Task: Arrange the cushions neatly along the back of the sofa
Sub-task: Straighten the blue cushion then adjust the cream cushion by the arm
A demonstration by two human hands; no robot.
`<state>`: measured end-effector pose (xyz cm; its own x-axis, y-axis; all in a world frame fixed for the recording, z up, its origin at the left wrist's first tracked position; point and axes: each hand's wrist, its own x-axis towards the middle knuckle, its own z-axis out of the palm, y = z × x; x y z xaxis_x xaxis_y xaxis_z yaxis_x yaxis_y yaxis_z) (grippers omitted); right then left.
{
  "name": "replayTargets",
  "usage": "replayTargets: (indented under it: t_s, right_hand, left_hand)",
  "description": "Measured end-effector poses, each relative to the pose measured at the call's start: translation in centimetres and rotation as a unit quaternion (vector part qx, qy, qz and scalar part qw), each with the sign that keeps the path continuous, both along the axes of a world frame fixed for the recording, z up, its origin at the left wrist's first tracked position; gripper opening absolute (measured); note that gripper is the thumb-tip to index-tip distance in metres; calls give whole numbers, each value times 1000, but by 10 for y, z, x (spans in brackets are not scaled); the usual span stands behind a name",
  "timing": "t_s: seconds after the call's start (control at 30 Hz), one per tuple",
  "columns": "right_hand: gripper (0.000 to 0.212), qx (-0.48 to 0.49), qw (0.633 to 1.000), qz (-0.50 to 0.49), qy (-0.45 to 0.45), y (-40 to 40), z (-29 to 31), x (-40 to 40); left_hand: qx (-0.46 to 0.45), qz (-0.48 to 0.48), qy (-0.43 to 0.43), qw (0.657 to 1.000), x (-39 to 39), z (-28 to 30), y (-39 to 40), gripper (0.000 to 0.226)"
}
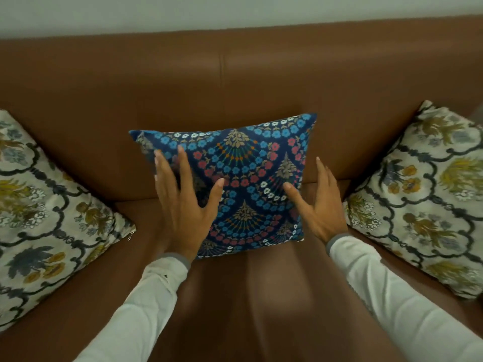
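Observation:
A dark blue cushion [248, 178] with a flower pattern leans upright against the middle of the brown leather sofa's backrest [222, 82]. My left hand [183, 202] lies flat over its left half, fingers spread. My right hand [318, 202] is open at its right edge, thumb on the fabric. A cream floral cushion [44, 218] leans at the left end of the sofa. A matching cream floral cushion [428, 194] leans at the right end. Neither hand grips anything.
The brown seat [235, 296] stretches toward me between my white sleeves. A pale wall [209, 11] runs behind the backrest. Bare backrest shows between the blue cushion and each cream one.

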<state>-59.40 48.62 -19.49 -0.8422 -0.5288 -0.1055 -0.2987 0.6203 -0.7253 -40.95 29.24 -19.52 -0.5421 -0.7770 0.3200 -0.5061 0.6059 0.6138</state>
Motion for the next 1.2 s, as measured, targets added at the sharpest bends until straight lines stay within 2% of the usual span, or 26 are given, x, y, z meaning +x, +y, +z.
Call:
replayTargets:
  t_s: [0.1, 0.2, 0.27, 0.33, 0.43, 0.53, 0.6, 0.63, 0.7, 0.77, 0.87, 0.93, 1.03, 1.2]
  right_hand:
    - [97, 63, 991, -7, 118, 31, 9, -21]
    - [93, 81, 980, -51, 177, 71, 18, -56]
    - [89, 92, 971, -98, 196, 107, 27, -85]
    - [87, 92, 961, -158, 209, 151, 31, -118]
    - [88, 87, 937, -264, 212, 225, 34, -167]
    - [100, 50, 911, -379, 156, 295, 32, -205]
    - [113, -19, 899, -431, 70, 330, 27, -220]
    - [113, -64, 896, -438, 28, 342, 24, -224]
    - [89, -127, 903, -408, -34, 352, 16, -225]
    - [71, -157, 911, -381, -29, 348, 8, -223]
    - [60, -215, 896, -389, -3, 336, -3, -221]
    - [56, -242, 884, -400, 13, 327, -7, -220]
    - [66, -264, 871, -413, 35, 320, -9, -220]
    - [59, -247, 874, -414, 62, 320, -11, -219]
  left_hand:
    - [-78, -101, -27, 991, -44, 24, 25, 93]
    - [-53, -173, -10, 983, -98, 41, 60, 93]
    - [8, -214, 9, 977, -137, 44, 90, 93]
    - [109, -245, 27, 963, -175, 43, 126, 93]
    - [245, -233, 16, 941, -233, 37, 178, 90]
    - [387, -210, -35, 897, -293, 24, 215, 87]
    - [439, -207, -75, 871, -328, 13, 228, 100]
    - [447, -209, -89, 865, -342, 6, 233, 109]
    - [463, -220, -78, 855, -361, -3, 242, 112]
    - [467, -238, -28, 851, -372, -5, 246, 99]
    - [456, -273, 29, 847, -383, 5, 241, 85]
    - [437, -283, 47, 853, -393, 14, 235, 79]
    - [408, -294, 60, 862, -404, 23, 231, 68]
    - [387, -303, 76, 867, -408, 16, 233, 68]
